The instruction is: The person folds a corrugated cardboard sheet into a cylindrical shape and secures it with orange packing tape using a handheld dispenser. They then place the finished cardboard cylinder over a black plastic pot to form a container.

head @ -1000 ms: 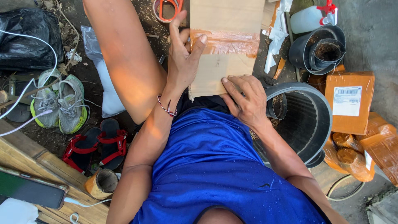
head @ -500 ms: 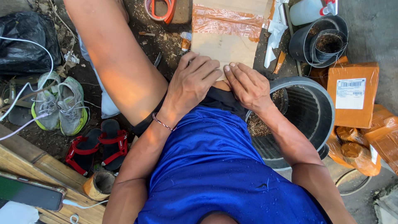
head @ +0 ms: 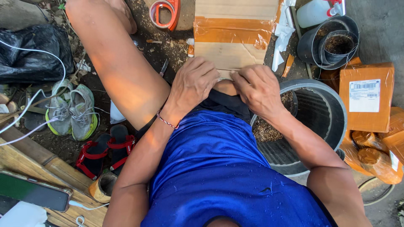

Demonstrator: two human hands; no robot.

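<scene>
**A:** Bare dirt ground (head: 168,50) scattered with wood chips lies under everything, and a flattened piece of cardboard (head: 229,54) with a band of brown tape across it is spread out on it, far from the seated person. Where are the hands?

**B:** Both at the near edge of that cardboard, side by side over the lap. The left hand (head: 193,84) lies palm down with its fingers curled onto the edge; the right hand (head: 259,88) pinches the same edge, thumb and fingers drawn narrow on it.

**A:** So which step is this?

**B:** I judge it a grip-and-fold or pull at the near edge (the sheet is still flat, nothing wrapped in it). A next move would call for both hands to keep a firm, even hold so the edge does not tear or slip.

**A:** What surrounds them?

**B:** On the right, a large black pot (head: 320,122) with some loose soil sits just beside the right forearm, with stacked smaller pots (head: 332,42) farther off and a taped brown parcel (head: 366,98) beyond. An orange tape dispenser (head: 164,12) lies far left of the cardboard. Grey sneakers (head: 71,109) and red sandals (head: 103,151) rest on the left.
</scene>
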